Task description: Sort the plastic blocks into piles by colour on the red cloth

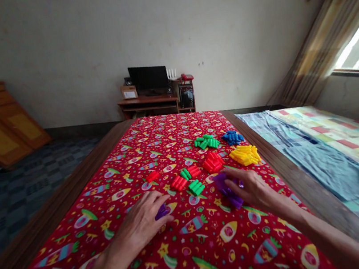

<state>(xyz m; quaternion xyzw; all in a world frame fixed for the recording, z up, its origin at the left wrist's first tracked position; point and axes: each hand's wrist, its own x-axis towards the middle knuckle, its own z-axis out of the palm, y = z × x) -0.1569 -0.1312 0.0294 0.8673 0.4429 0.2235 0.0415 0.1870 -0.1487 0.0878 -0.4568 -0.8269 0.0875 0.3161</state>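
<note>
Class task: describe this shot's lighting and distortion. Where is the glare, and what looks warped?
Head view: the window is blown out with glare, the room is dim, and wide-angle distortion splays the edges of the table.

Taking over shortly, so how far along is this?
Done: blue plastic pegs, yellow plastic pegs, green plastic pegs and red plastic pegs sit in tight piles. In hand: the right hand covers purple plastic pegs; the left hand touches another one. Left: smaller red clusters and green clusters lie apart.
</note>
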